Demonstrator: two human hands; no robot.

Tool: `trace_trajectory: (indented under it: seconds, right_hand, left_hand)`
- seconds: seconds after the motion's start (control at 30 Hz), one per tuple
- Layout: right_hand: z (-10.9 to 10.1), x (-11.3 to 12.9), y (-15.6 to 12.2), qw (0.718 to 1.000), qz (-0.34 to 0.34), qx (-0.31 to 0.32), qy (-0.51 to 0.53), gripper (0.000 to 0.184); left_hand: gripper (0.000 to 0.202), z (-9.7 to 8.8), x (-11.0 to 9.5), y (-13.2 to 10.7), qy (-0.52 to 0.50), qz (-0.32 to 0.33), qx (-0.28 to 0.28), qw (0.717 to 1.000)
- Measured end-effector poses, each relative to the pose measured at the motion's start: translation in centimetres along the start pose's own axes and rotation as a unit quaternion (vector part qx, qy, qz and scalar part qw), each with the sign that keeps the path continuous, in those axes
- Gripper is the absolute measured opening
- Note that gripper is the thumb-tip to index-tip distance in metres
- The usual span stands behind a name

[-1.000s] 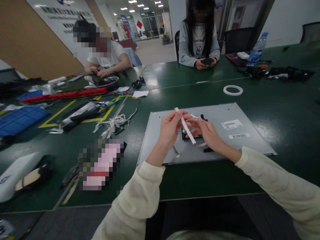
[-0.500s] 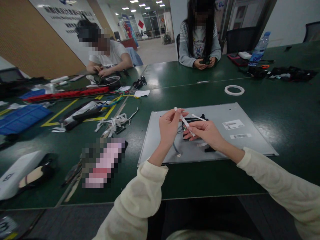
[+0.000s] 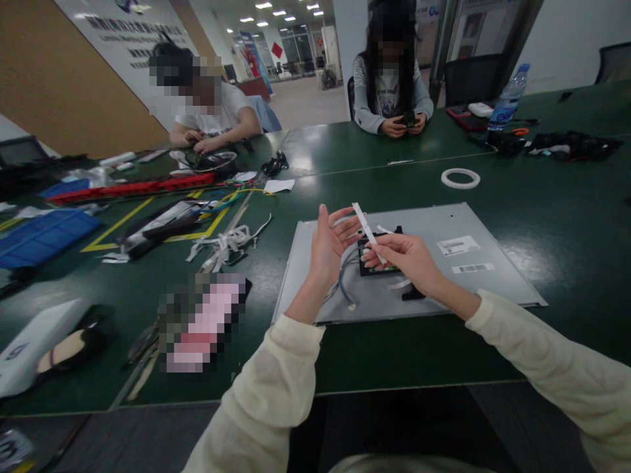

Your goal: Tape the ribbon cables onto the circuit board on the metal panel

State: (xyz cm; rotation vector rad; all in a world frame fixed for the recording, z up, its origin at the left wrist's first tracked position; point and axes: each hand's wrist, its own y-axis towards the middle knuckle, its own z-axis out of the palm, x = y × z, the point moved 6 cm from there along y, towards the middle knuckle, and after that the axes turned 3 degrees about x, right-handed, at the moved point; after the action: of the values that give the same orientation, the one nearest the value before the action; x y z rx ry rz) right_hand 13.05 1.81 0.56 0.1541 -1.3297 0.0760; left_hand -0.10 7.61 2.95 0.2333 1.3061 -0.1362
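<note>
Between the thumb and fingers of my right hand [image 3: 401,256] is a short strip of white tape [image 3: 363,223], slanting up to the left. My left hand [image 3: 330,243] is open beside it, thumb and fingers apart, palm turned toward the strip. Whether its fingertips touch the strip I cannot tell. Below both hands lies a flat grey metal panel [image 3: 419,305] with paper labels. A black-framed circuit board [image 3: 367,268] sits on the panel, partly hidden by my right hand. Grey cables [image 3: 344,282] run from the board toward the lower left, ending in a small white connector.
A roll of white tape [image 3: 460,179] lies beyond the panel. To the left are crumpled white strips [image 3: 231,243], a blurred phone [image 3: 210,322] and a blue bin [image 3: 46,235]. Two people sit across the table; a water bottle [image 3: 510,98] stands at the far right.
My left hand has let go of the tape strip and opened, its fingers spreading. The strip stays in my right hand and is tilted more steeply.
</note>
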Motion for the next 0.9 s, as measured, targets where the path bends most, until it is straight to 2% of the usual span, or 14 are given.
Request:
trace_trajectory:
  seconds: [0.13, 0.27, 0.47, 0.63, 0.8, 0.9]
  right_hand:
    - [-0.1, -0.6, 0.2, 1.000, 0.003, 0.015, -0.013, 0.032]
    - [0.1, -0.9, 0.2, 1.000, 0.008, 0.016, -0.018, 0.031]
    - [0.5, -0.1, -0.1, 1.000, -0.004, 0.020, -0.012, 0.035]
    - [0.3, 0.3, -0.3, 0.999, -0.025, 0.028, 0.007, 0.044]
    - [0.4, 0.2, -0.3, 0.997, -0.041, 0.037, 0.047, 0.041]
    - [0.6, -0.1, -0.2, 0.998, -0.031, 0.043, 0.027, 0.039]
  left_hand:
    - [0.043, 1.8, 0.0, -0.8, -0.005, 0.005, 0.046, 0.999]
    - [0.032, 1.9, -0.1, -1.1, -0.002, 0.035, 0.022, 0.999]
    - [0.032, 1.9, -1.1, -1.5, 0.017, 0.074, 0.011, 0.997]
    - [0.033, 2.1, -1.2, -1.7, 0.039, 0.065, 0.016, 0.997]
    - [0.033, 2.0, -1.3, -1.6, 0.033, 0.070, 0.031, 0.997]
    - [0.031, 2.0, -1.5, -1.6, 0.056, 0.084, 0.031, 0.994]
